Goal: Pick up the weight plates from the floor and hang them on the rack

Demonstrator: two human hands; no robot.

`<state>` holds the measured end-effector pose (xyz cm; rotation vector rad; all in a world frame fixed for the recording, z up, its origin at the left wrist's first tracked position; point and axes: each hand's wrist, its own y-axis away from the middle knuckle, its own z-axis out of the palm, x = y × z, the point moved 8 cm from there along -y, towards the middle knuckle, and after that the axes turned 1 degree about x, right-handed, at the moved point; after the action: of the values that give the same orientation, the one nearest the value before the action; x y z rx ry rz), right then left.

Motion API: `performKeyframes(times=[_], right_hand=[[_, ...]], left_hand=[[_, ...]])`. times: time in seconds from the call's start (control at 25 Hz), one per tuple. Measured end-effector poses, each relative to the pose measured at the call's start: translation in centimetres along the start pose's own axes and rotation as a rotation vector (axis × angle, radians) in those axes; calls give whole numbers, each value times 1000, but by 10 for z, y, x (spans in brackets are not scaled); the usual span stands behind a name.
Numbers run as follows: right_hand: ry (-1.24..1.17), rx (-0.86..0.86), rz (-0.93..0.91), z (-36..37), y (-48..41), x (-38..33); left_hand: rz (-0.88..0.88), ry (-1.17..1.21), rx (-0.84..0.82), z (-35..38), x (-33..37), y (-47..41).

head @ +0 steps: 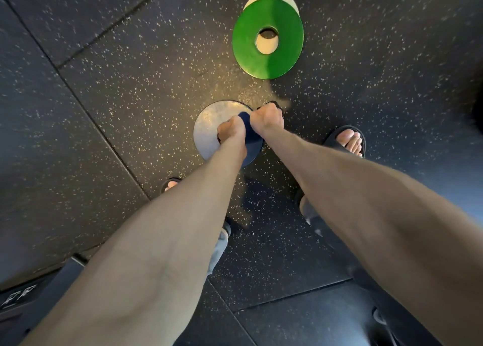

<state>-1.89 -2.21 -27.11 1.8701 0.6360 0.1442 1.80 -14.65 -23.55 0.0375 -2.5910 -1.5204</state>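
left hand (231,131) fingers hooked in the centre hole of the round silver metal weight plate (209,128), mid-frame | right hand (266,118) grips its rim | round green weight plate (261,63) lies upper centre

Both bare forearms stretch down and forward from the lower corners, elbows nearly straight, drawing close together at the wrists. The left grip (231,132) has its fingers curled into the centre hole of the round silver-grey metal weight plate (209,126), knuckles up. The right grip (267,117), just beside it and slightly farther out, is clenched over the plate's far rim, wrist straight, back of the hand upward
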Motion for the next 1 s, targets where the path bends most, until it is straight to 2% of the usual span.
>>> performKeyframes(times=[0.16,0.36,0.52,0.68,0.72,0.8,0.88,0.92,1.0], right_hand=[[6,-21,-8,-1,0,1],[70,-108,-15,-2,-1,6],[114,-171,-69,-3,-2,-2],[33,-142,-144,-15,0,-5],[-9,-131,-150,-16,3,-7],[-138,-157,-108,-13,16,-13],[-277,-227,-32,-2,26,-19],[-310,-230,-8,2,30,-21],[-183,-71,-68,-10,33,-30]], left_hand=[[38,-67,0,-6,-6,1],[224,-366,-11,-7,-15,5],[113,-225,38,-8,-11,13],[-41,-89,44,-3,2,39],[-40,-106,66,-2,1,31],[-26,-183,233,-3,-16,-35],[-23,-147,324,-11,-16,-64],[1,-129,374,-24,-6,-51],[48,-93,370,-51,29,24]])
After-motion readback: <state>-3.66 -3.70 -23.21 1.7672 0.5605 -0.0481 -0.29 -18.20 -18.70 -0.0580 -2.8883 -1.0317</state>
